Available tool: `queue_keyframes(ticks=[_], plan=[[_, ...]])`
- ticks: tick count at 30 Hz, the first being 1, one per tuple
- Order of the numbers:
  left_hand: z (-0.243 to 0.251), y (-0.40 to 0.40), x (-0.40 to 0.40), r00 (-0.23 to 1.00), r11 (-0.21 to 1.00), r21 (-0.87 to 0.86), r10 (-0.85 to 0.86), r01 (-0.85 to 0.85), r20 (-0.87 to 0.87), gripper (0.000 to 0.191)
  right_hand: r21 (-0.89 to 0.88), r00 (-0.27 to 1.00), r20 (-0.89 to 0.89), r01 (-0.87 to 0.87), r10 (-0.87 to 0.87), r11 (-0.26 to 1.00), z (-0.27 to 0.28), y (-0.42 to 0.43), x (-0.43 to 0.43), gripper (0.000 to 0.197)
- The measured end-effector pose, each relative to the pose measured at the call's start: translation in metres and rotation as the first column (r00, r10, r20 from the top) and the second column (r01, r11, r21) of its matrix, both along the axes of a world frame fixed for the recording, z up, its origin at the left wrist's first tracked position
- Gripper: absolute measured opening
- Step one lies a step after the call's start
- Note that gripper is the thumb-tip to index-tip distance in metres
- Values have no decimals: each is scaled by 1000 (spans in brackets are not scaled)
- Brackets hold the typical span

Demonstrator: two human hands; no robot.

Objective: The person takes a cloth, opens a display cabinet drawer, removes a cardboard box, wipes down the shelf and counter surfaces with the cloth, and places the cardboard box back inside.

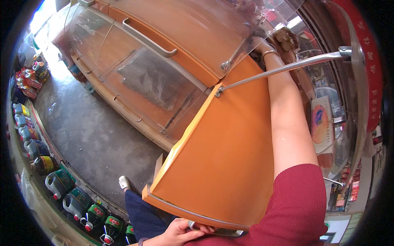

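Observation:
An orange lid or door panel [227, 147] of a display case stands raised before me. At the bottom, my left hand [184, 230] has its fingers curled round the metal handle [238, 233] on the panel's near edge. My right arm reaches past the panel's right side into the case. Near the back, my right hand [260, 44] is beside dark items behind clear plastic; its fingers are mostly hidden. A metal rod [283, 71] runs across my forearm from the panel's corner to the right.
Clear-topped compartments with handles [149, 38] extend to the upper left; a plastic bag [154, 80] lies there. Several large bottles [61, 181] line the shelf at lower left, beside the concrete floor [89, 135]. A printed box [321, 120] stands at right.

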State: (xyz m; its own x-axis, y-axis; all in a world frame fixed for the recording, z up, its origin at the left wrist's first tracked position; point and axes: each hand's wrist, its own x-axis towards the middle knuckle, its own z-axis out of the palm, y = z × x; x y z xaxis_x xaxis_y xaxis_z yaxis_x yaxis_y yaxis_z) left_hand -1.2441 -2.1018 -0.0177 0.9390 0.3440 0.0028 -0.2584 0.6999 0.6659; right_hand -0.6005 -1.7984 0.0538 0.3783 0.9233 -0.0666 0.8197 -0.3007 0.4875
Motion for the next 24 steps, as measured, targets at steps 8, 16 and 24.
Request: queue_keyframes(ticks=[8,16,24], plan=[[-15,-2,-5,998,994,-98,-43,47,44,9,175,556,-817,-15,153,985,45,-83,-122,30],[0,10,-2,995,995,-63,-69,74,71,8,287,988,-128,-44,84,957,-7,-32,23,41],[6,10,-6,994,992,-69,-104,106,25,9,281,940,-302,-69,156,957,-1,-65,32,50]])
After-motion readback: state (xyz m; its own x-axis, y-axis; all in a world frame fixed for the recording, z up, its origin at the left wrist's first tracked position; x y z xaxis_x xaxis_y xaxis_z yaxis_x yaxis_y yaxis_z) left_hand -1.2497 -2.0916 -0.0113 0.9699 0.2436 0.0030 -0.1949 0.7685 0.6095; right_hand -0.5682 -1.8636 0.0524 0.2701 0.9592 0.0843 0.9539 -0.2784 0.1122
